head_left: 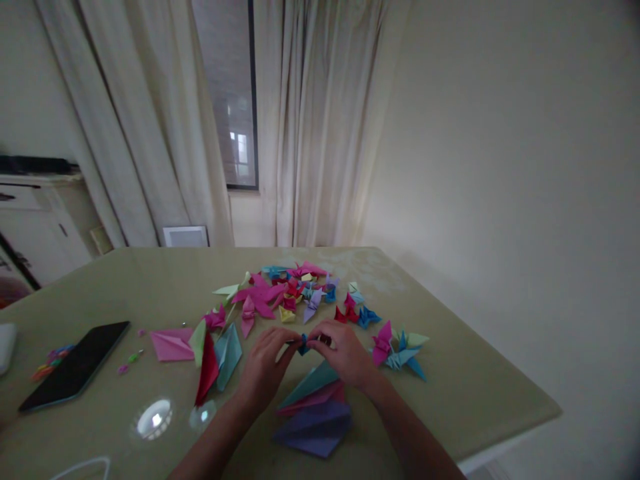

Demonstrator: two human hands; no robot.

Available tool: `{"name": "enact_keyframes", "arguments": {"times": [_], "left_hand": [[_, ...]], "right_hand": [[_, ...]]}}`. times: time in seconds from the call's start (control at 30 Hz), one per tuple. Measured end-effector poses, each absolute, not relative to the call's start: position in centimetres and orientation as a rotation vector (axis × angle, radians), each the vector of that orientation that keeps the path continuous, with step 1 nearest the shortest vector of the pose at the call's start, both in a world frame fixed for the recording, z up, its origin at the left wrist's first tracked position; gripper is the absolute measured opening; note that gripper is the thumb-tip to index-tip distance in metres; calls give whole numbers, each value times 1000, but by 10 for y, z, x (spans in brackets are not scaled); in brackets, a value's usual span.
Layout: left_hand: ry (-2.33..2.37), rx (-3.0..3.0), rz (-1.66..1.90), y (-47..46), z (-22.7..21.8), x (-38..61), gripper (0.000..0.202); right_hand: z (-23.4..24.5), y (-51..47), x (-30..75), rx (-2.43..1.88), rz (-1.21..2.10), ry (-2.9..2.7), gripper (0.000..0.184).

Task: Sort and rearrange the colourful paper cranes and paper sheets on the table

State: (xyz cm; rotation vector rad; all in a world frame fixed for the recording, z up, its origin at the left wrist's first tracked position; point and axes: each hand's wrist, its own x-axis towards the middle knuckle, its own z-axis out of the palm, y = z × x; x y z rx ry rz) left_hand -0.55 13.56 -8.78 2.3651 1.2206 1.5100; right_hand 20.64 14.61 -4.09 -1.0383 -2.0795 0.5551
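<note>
The left hand (264,363) and right hand (346,351) pinch opposite sides of the blue paper (303,345) in the lower middle of the frame, and it could tear if they pull too hard

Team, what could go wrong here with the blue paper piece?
1. Left hand and right hand pinch the small blue paper piece from opposite sides; uneven pulling might tear it.
2. The teal folded paper lies close below the right hand; lowering that hand could crease it.
</note>
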Motion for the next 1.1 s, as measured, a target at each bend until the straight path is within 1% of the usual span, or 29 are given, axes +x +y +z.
{"name": "enact_keyframes", "arguments": {"times": [0.07,0.2,0.27,0.3,0.37,0.47,0.57,0.63,0.73,0.8,0.9,1.0,1.1], "left_hand": [[1292,2337,1508,140,-90,-9,14],[1453,2353,1348,149,-102,-16,21],[1503,2375,1270,153,-109,-18,24],[1512,2385,1237,154,-112,-19,25],[1508,2406,1170,155,-116,-18,27],[1510,2446,1089,155,-118,-16,33],[1595,2491,1093,155,-114,-18,36],[1718,2531,1078,154,-107,-23,37],[1957,2611,949,150,-89,-38,44],[2152,2623,800,145,-77,-51,47],[2405,2521,486,138,-68,-71,47],[2426,2410,225,136,-71,-84,44],[2290,2370,165,139,-76,-88,53]], "right_hand": [[-41,161,219,-1137,438,-2036,15],[-36,197,248,-1458,43,-1821,15],[-33,211,249,-1503,-52,-1786,21],[-32,217,246,-1497,-60,-1815,23],[-35,228,232,-1484,-39,-1937,21],[-46,242,205,-1496,-1,-2135,13],[-56,252,186,-1532,16,-2194,1],[-57,253,182,-1546,15,-2201,12],[-51,241,191,-1535,-12,-2173,14],[-43,224,208,-1516,-36,-2135,15],[-30,190,249,-1446,-68,-2029,20],[-18,156,299,-1429,-122,-1864,25],[-14,132,341,-1509,-151,-1744,30]]}}
